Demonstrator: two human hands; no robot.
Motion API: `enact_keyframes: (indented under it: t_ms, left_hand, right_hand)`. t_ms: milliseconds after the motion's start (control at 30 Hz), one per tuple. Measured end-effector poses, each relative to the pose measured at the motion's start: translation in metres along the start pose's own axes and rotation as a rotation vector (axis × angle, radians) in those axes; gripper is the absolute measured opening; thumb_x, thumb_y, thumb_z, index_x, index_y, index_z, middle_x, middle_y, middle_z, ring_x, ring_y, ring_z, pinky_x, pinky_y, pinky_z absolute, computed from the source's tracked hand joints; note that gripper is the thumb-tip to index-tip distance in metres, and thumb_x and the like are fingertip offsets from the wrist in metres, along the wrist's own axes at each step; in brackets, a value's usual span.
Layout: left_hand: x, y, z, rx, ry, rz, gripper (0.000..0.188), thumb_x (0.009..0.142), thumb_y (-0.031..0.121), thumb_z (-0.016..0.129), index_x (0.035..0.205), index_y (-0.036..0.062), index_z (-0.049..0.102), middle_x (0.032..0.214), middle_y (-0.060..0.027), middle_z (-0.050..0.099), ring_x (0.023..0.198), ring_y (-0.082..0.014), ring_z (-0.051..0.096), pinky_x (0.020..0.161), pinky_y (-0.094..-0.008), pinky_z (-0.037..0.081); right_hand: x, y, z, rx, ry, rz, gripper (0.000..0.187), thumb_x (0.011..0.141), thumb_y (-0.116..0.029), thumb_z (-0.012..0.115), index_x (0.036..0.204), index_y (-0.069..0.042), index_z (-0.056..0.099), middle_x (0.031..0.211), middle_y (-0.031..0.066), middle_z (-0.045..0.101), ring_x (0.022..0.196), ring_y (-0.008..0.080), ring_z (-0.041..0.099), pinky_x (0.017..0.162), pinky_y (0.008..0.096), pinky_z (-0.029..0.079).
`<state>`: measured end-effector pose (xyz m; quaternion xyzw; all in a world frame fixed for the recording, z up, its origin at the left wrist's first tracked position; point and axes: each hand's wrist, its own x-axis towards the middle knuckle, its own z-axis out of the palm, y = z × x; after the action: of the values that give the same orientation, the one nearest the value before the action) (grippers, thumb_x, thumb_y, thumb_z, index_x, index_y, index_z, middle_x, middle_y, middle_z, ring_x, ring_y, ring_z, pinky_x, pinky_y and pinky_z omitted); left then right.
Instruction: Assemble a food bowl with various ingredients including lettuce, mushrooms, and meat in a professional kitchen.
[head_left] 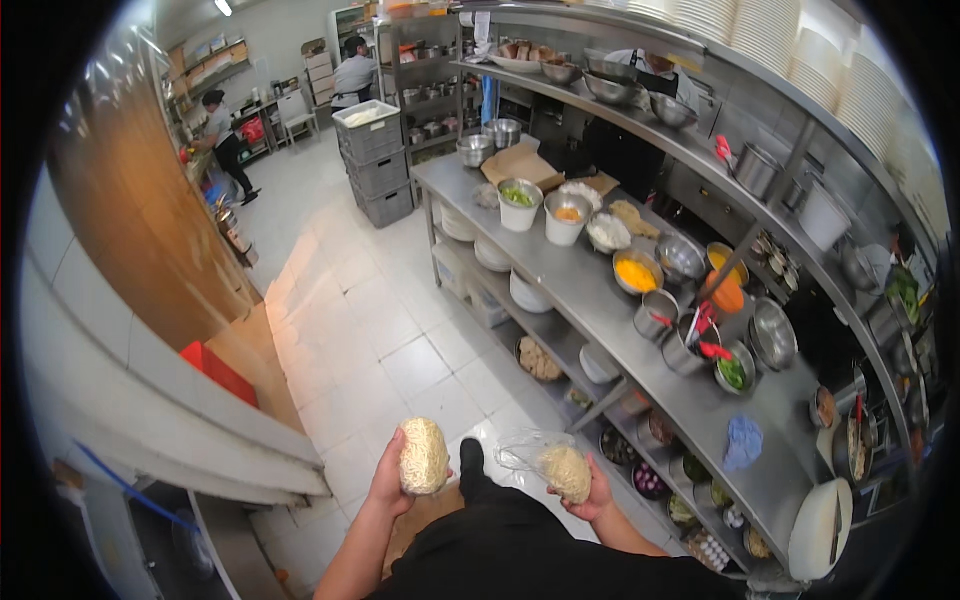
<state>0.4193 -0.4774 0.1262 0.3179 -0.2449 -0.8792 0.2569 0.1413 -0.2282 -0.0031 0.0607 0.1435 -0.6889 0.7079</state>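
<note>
My left hand (393, 474) is closed around a rounded, pale yellow block (424, 456) with a crinkled surface that looks shredded or noodle-like. I cannot make out whether film wraps it. On the other side of my foot, my right hand (590, 497) grips a clear plastic bag (517, 452) from below and the side. A pale yellow lump (566, 472) of similar look sits in the bag, whose loose end hangs off to the left. The two hands are apart, both held low in front of my body above the tiled floor.
On my right runs a steel worktable (590, 290) with bowls, white tubs (518, 208) and a blue cloth (743, 443). Shelves under and above it are loaded. A white wall (200, 390) stands close on my left. Grey crates (378, 165) and two people are farther off; another is behind the shelf.
</note>
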Motion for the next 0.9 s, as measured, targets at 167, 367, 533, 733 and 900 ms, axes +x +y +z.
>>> enact_keyframes:
  t_ms: [167, 367, 533, 733, 900]
  left_hand:
    - [0.118, 0.094, -0.001, 0.066, -0.069, -0.064, 0.063, 0.102, 0.06, 0.035, 0.127, 0.0061, 0.055, 0.108, -0.0178, 0.067, 0.093, -0.0359, 0.069, 0.075, -0.0508, 0.06]
    - [0.233, 0.179, -0.002, -0.088, -0.009, -0.027, 0.063, 0.104, 0.059, 0.027, 0.128, 0.0076, 0.054, 0.112, -0.017, 0.065, 0.094, -0.0352, 0.068, 0.075, -0.0556, 0.058]
    - [0.339, 0.22, -0.029, -0.116, 0.055, -0.005, 0.064, 0.104, 0.057, 0.028, 0.131, 0.006, 0.054, 0.115, -0.0164, 0.065, 0.097, -0.0361, 0.067, 0.081, -0.0559, 0.058]
    - [0.522, 0.284, -0.064, 0.046, 0.098, -0.035, 0.055, 0.108, 0.046, 0.031, 0.133, 0.0022, 0.053, 0.119, -0.0143, 0.065, 0.103, -0.0281, 0.067, 0.09, -0.0445, 0.056]
    - [0.674, 0.382, -0.035, 0.251, 0.081, 0.063, 0.053, 0.11, 0.034, 0.037, 0.147, -0.003, 0.042, 0.132, -0.015, 0.061, 0.117, -0.0218, 0.061, 0.101, -0.0357, 0.049]
  right_hand:
    - [0.173, -0.078, 0.054, 0.02, -0.039, -0.036, 0.063, 0.102, -0.058, 0.034, 0.145, -0.014, 0.046, 0.135, 0.0156, 0.059, 0.102, 0.0443, 0.067, 0.06, 0.0438, 0.062]
    - [0.414, -0.198, 0.155, -0.225, -0.141, -0.069, 0.047, 0.103, -0.043, 0.039, 0.132, -0.012, 0.058, 0.118, 0.0112, 0.069, 0.098, 0.0282, 0.07, 0.059, 0.0417, 0.062]
    - [0.575, -0.283, 0.251, -0.257, -0.054, -0.186, 0.041, 0.103, -0.04, 0.04, 0.128, -0.016, 0.061, 0.115, 0.0064, 0.071, 0.095, 0.0227, 0.07, 0.058, 0.0369, 0.061]
    - [0.744, -0.438, 0.333, -0.415, 0.198, -0.452, 0.036, 0.104, -0.035, 0.038, 0.125, -0.019, 0.062, 0.113, 0.0038, 0.071, 0.09, 0.0227, 0.071, 0.057, 0.0376, 0.058]
    - [0.865, -0.568, 0.419, -0.746, 0.482, -0.994, 0.034, 0.106, -0.033, 0.042, 0.117, -0.01, 0.064, 0.104, 0.0065, 0.072, 0.083, 0.0232, 0.071, 0.056, 0.041, 0.056]
